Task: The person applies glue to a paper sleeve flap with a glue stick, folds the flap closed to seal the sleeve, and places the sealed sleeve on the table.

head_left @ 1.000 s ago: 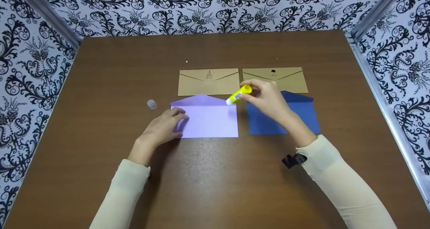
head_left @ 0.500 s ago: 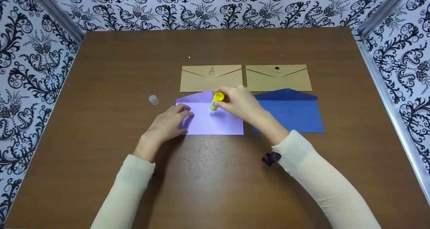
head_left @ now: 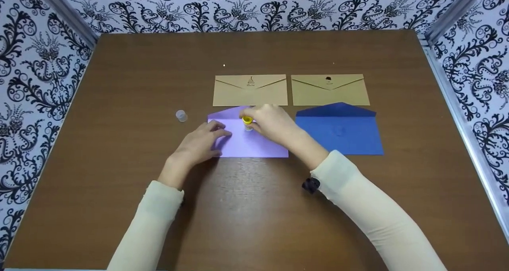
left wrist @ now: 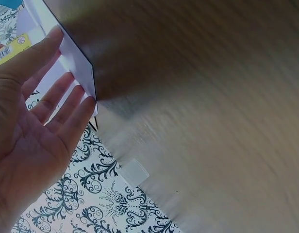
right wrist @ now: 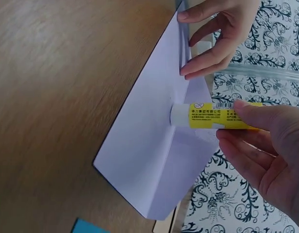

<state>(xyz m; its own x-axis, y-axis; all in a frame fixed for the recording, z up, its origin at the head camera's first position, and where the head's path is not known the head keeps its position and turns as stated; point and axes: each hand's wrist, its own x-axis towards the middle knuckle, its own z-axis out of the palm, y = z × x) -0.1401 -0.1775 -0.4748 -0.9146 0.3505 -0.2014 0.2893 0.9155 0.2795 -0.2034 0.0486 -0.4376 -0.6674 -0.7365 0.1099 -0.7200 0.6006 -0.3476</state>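
Observation:
A lilac envelope (head_left: 254,147) lies on the table with its pointed flap unfolded away from me. My left hand (head_left: 199,143) rests on its left end, fingertips and thumb touching the paper with the fingers loosely extended. In the left wrist view the palm (left wrist: 38,131) shows, nothing gripped in it. My right hand (head_left: 274,121) grips a yellow glue stick (right wrist: 207,115) between thumb and fingers. The stick stands upright, its white end meeting the paper near the flap's fold, as the right wrist view shows.
A blue envelope (head_left: 342,137), its flap also unfolded, lies to the right. Behind stand two tan envelopes side by side, the left (head_left: 250,96) and right (head_left: 330,96), flaps down. A translucent cap (head_left: 181,116) sits left of the lilac envelope. Patterned panels (head_left: 254,8) border the brown table.
My right hand has carried the glue stick left, from the flap's right corner to mid-envelope, and tipped it upright onto the paper. The left hand stays at the envelope's left end.

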